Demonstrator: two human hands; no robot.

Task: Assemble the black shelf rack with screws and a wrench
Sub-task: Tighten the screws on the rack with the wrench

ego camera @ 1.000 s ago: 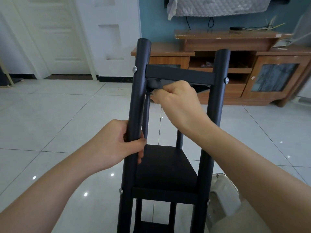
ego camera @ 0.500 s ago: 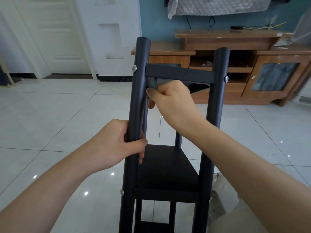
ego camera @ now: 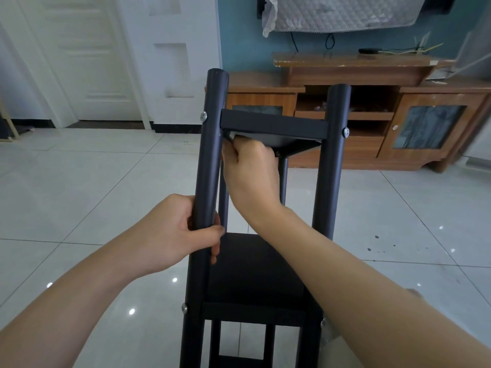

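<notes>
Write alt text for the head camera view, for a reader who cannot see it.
A person's right hand holds a small grey tool, probably the wrench, under the top shelf of an upright black rack, beside its left front post. The left hand grips that post lower down. Behind stand a wooden cabinet and a white door.

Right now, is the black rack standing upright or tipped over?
Upright: the rack stands vertical, its top shelf level; the left hand grips the left post.

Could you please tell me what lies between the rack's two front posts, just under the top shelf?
In the head view, the right hand lies there, gripping a grey tool.
</notes>
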